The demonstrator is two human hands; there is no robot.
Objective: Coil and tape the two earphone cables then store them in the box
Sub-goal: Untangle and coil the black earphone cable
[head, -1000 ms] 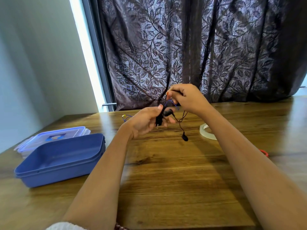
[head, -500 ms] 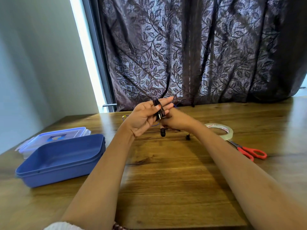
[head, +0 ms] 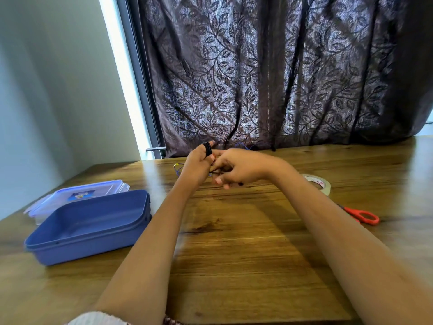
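A black earphone cable [head: 207,147] is wound in loops round the raised fingers of my left hand [head: 196,165], above the far middle of the wooden table. My right hand [head: 236,168] sits just to its right, fingers curled, pinching the loose end of the black cable low beside the left palm. A second, blue earphone cable [head: 177,168] lies on the table behind my left hand, mostly hidden. The open blue box [head: 89,225] stands at the left, with nothing in it.
The box's clear lid [head: 77,195] lies behind the box. A roll of clear tape [head: 319,185] and red-handled scissors [head: 360,215] lie at the right beyond my right forearm. A dark leaf-patterned curtain [head: 269,78] hangs along the table's far edge.
My right hand has dropped from above the left hand to low beside it, carrying the black cable round the left fingers. The dangling earbuds are now hidden by my hands.
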